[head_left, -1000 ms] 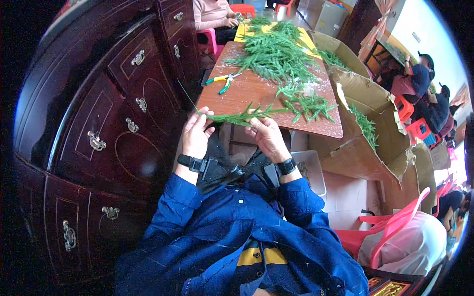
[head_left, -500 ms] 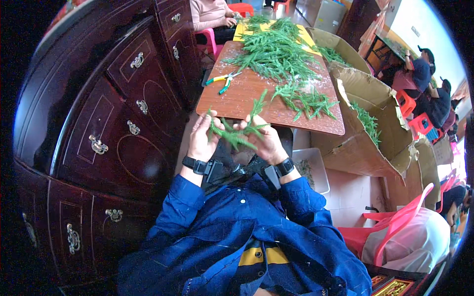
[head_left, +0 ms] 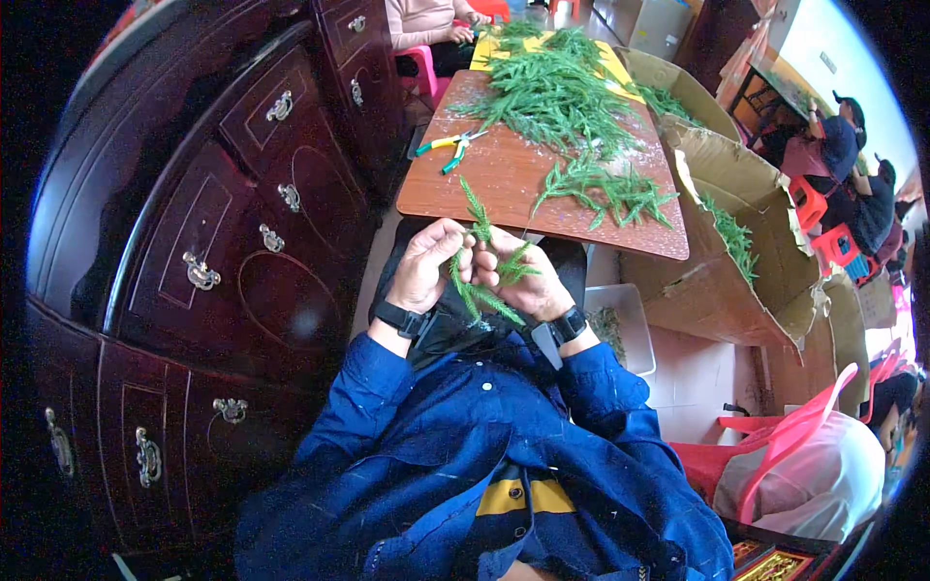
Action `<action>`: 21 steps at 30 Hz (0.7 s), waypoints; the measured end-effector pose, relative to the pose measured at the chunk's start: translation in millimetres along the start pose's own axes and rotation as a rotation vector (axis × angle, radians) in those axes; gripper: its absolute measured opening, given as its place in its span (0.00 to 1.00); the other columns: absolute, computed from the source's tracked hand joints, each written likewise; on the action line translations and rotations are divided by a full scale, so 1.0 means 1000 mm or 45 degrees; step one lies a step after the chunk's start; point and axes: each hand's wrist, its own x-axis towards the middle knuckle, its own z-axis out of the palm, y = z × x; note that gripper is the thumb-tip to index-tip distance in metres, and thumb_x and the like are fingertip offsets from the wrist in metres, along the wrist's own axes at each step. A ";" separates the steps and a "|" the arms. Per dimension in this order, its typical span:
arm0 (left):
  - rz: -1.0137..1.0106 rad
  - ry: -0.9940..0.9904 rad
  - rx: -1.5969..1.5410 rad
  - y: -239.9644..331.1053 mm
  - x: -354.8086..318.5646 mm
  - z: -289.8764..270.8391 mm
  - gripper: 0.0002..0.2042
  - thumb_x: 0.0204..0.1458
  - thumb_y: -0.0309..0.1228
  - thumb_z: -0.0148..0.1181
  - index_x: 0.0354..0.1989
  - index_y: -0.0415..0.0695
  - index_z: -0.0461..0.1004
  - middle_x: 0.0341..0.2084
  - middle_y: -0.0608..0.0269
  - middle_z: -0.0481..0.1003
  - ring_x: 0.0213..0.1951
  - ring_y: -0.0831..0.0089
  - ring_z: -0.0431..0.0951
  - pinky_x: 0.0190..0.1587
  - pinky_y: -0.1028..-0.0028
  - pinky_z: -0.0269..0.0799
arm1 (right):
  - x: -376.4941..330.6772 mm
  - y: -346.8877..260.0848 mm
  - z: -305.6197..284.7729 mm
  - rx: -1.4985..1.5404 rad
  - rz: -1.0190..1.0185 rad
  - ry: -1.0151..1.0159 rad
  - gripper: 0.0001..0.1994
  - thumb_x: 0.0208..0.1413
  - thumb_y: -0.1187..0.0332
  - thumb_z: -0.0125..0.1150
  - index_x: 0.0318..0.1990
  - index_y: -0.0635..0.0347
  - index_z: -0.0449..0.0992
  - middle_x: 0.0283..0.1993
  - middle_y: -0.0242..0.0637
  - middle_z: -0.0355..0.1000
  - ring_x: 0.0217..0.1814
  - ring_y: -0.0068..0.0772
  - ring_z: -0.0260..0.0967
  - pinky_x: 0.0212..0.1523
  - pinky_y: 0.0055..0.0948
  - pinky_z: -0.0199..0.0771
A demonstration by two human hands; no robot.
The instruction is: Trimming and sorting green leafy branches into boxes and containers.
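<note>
We see the left hand (head_left: 427, 266) and the right hand (head_left: 528, 281) drawn together just below the near edge of the wooden table (head_left: 504, 184), both curled closed around a green sprig (head_left: 480, 261). The sprig runs between the two hands, its tip rising over the near edge and its lower fronds hanging toward the lap; exactly which fingers pinch it seems hidden by the foliage. Each wrist carries a black band. On the table, a small pile of cut sprigs (head_left: 605, 189) lies near the right edge, a larger heap (head_left: 557, 92) covers the far half, and pliers (head_left: 450, 147) rest toward the left edge. An open cardboard box (head_left: 746, 242) holding greenery stands beside the right edge.
</note>
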 end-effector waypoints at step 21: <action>-0.041 0.022 0.120 0.001 0.002 0.005 0.07 0.61 0.28 0.51 0.42 0.38 0.71 0.27 0.63 0.74 0.25 0.78 0.72 0.31 0.79 0.69 | -0.001 -0.001 -0.007 -0.158 0.027 -0.017 0.12 0.60 0.63 0.54 0.45 0.62 0.70 0.34 0.37 0.72 0.28 0.27 0.69 0.34 0.24 0.71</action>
